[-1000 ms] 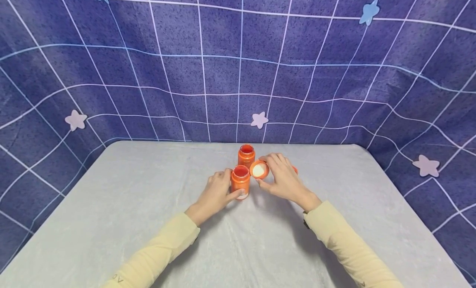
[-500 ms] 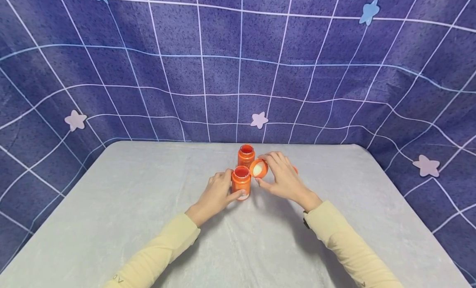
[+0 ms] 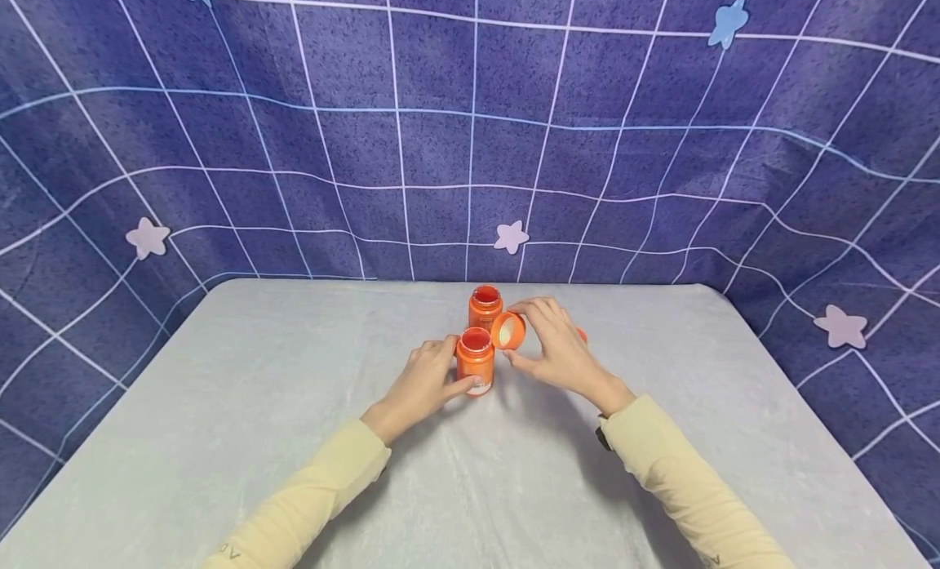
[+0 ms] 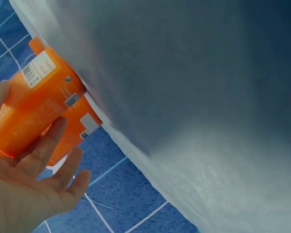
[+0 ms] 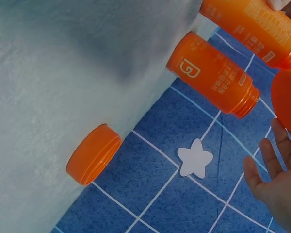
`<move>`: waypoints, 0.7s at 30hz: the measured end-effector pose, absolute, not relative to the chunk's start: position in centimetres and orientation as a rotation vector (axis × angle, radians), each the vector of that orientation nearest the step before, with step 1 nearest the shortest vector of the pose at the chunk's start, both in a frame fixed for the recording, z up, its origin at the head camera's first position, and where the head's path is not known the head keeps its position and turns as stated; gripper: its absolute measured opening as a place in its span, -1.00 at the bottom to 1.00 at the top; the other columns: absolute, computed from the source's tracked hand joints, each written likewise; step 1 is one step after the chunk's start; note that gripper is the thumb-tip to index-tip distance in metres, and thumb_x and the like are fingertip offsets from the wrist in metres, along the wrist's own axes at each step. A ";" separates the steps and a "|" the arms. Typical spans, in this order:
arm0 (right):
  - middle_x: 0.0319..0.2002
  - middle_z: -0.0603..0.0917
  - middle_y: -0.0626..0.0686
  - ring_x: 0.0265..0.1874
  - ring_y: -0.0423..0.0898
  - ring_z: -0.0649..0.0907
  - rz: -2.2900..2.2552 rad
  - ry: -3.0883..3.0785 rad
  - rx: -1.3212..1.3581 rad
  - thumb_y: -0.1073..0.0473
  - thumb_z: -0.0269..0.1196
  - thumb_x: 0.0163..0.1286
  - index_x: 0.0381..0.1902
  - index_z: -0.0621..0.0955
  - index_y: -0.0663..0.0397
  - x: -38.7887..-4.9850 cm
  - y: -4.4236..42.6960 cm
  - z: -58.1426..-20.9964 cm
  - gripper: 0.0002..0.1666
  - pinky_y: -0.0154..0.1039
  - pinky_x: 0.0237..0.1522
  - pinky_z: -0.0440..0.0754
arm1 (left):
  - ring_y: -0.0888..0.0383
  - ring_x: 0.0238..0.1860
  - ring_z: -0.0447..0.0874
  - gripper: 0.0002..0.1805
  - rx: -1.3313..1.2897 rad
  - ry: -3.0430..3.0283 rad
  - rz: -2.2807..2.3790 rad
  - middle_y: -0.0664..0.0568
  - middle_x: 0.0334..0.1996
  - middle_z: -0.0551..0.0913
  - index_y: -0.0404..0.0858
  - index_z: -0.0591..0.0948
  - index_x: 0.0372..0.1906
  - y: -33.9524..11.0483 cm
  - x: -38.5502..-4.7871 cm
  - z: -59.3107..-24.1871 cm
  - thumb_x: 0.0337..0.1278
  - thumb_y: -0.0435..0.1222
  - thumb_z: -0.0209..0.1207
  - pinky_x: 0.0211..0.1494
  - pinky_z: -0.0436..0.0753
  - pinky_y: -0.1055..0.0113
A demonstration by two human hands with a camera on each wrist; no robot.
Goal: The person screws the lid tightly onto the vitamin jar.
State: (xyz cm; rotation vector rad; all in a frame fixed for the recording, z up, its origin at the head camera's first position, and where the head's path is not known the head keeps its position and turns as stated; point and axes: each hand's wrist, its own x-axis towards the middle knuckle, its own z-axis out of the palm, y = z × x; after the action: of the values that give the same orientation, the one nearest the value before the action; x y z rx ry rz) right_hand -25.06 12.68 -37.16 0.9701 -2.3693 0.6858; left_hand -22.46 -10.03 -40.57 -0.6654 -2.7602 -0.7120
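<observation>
My left hand [image 3: 420,387] grips an open orange pill bottle [image 3: 476,362] that stands upright on the table, fingers on its far left side and thumb in front. Beside its mouth, my right hand [image 3: 560,353] pinches an orange screw cap [image 3: 508,331] by its edge. The cap is tilted, its pale inside facing left and toward me. Just behind stands a second uncapped orange bottle [image 5: 211,75], its printed side showing in the right wrist view. Another orange cap [image 5: 93,154] rests on the table, mostly hidden behind my right hand in the head view.
A grey cloth covers the table [image 3: 294,438], whose far edge runs a short way behind the rear bottle. Beyond it hangs a blue curtain [image 3: 352,144] with a line grid and star shapes.
The cap in my right hand has tilted further, turning its inside more to the left, and has shifted slightly left and up. My left hand and both bottles have stayed about where they were.
</observation>
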 end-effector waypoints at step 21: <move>0.04 0.53 0.05 0.08 -0.04 0.41 0.905 -2.361 1.052 0.12 0.38 0.01 0.10 0.43 0.17 -25.2 11.7 -36.8 -0.32 -0.02 0.13 0.34 | -0.12 0.06 0.49 -0.36 -0.746 -2.765 -0.650 -0.09 -0.04 0.63 -0.22 0.39 0.11 -10.6 -22.7 -40.7 -0.03 0.05 0.24 0.14 0.35 -0.01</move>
State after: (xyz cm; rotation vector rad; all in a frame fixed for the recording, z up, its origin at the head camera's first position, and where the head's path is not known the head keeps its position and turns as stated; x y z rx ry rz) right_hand -25.25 11.70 -36.80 1.0520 -2.3615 0.9048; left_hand -22.70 -10.61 -40.71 -0.7462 -2.7653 -0.6499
